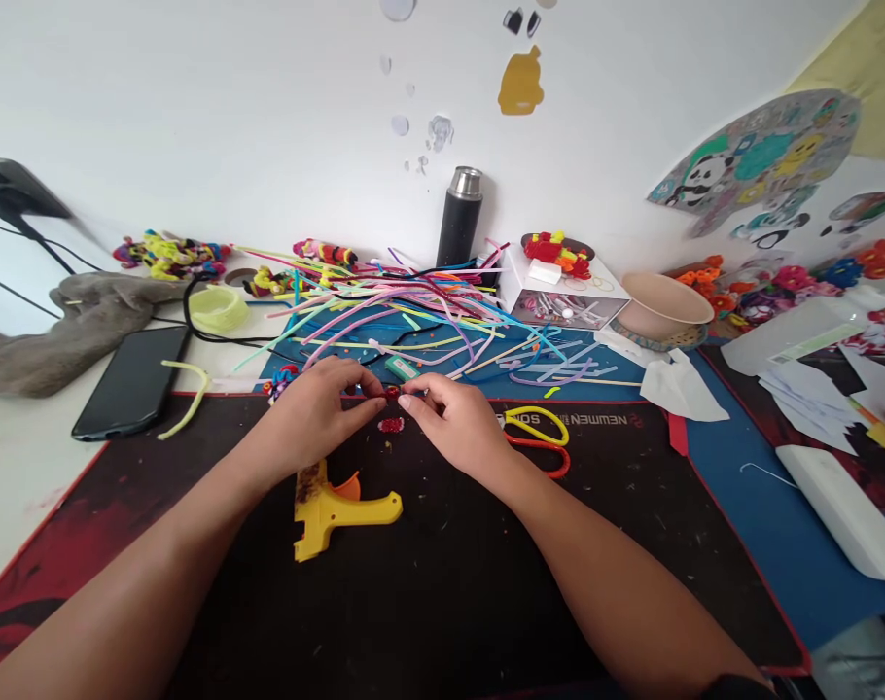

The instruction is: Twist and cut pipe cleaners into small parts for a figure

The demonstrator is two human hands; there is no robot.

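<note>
My left hand (332,408) and my right hand (453,418) meet near the back of the dark mat (442,583), fingertips pinched. Between them is a small dark red piece (392,392), mostly covered by the fingers, so its exact kind is unclear. Just below it, a small red glittery oval piece (391,425) lies on the mat. A yellow glue gun (340,510) rests under my left wrist, its front end hidden by that hand. Beside my right hand lie scissors with yellow and red handles (541,437), their blades hidden.
Behind the hands lies a heap of colourful pipe cleaners (406,301). A black thermos (460,219) stands against the wall. At left is a phone (130,381); at right are a white box (559,292), a bowl (665,306), crumpled tissue (683,386) and a white device (843,510).
</note>
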